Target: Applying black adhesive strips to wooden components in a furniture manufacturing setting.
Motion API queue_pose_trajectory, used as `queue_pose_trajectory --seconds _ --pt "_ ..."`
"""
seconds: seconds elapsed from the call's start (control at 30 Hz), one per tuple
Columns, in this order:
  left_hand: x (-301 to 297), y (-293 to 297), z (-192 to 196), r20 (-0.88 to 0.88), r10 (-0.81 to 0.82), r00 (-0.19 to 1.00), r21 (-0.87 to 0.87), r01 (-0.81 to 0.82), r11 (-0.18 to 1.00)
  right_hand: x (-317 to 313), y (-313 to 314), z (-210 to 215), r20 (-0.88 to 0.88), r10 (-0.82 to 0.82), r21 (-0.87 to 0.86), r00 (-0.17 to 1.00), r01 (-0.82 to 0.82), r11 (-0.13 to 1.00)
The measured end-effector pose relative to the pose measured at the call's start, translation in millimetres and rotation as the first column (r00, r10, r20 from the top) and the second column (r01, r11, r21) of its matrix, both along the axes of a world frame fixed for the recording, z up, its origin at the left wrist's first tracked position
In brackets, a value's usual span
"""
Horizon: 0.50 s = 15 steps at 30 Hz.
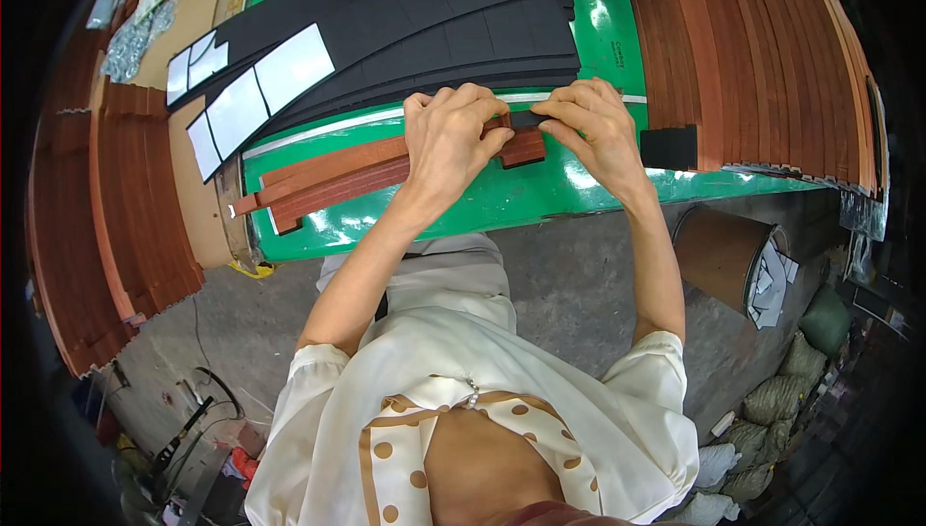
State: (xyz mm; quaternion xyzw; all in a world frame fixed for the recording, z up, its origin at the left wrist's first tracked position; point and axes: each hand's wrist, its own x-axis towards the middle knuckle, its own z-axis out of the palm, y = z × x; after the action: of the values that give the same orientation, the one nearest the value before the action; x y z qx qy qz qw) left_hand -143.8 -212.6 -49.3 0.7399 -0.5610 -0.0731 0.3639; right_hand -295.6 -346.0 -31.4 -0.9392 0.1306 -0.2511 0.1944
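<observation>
In the head view, the near end of a slim reddish-brown strip (338,171) is being pinched by the left hand (446,135), its thumb and forefinger nearly together and its other fingers curled. From these fingers the strip is running leftward, straight and narrow, its surface evenly coloured, its far tip reaching the edge of the green table (482,203). A small black piece (527,120), flat and matt, is being gripped by the right hand (598,126), with thumb and forefinger closed down on it. The piece is being held at the strip's end, between the two sets of fingertips; whether the two are joined cannot be told.

Below the left fingers, redder lower strips (352,190) are lying on the table, a seam showing along them and their right end emerging under the fingertips. Beyond both hands, black sheets (463,29) are lying layered, with white-faced panels (289,68) on them to the left. Well right of the right fingers, brown strips (762,63) are standing in close rows.
</observation>
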Motion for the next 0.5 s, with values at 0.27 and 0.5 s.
queue_pose_trajectory --seconds 0.27,0.5 --pt "0.1 0.8 -1.5 0.01 0.009 1.0 -0.027 -0.008 1.0 2.5 -1.3 -0.9 -0.015 0.001 -0.007 1.0 -0.001 1.0" --pt "0.4 0.8 -1.2 0.021 0.01 1.0 -0.038 -0.009 0.999 3.3 -3.7 -1.3 -0.041 0.008 0.0 0.999 -0.008 1.0"
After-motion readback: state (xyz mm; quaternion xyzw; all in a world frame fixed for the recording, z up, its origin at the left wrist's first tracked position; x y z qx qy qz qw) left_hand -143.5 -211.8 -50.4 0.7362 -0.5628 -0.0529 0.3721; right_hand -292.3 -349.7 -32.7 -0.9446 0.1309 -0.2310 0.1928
